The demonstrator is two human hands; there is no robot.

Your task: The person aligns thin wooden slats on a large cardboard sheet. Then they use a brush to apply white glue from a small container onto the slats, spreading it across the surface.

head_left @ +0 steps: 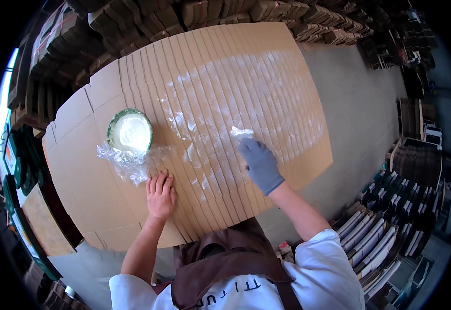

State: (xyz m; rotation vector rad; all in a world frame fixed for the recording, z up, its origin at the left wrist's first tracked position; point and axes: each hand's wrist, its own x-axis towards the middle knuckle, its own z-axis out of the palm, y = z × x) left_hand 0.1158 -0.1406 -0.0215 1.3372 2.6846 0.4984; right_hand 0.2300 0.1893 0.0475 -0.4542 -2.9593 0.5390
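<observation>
My grey-gloved right hand (260, 164) is pinching a white glue wad (241, 132), spreading evenly across fanned brown cardboard flaps (225, 98), while my bare left hand (160, 195) is pressing flat, fingers open, near their front edge.

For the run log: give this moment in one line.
right hand: gloved, spreading glue on cardboard | left hand: flat on cardboard | glue bowl: beside left hand

Fanned row of flattened brown cardboard sheets (132, 82), overlapping like shingles, fills the centre of the frame; wet white paste streaks its middle and upper right. A small white wad (241, 132), centre frame, lies on the sheets. A green-rimmed bowl of white paste (129, 132) sits left of centre on crumpled clear plastic (127, 163).
</observation>
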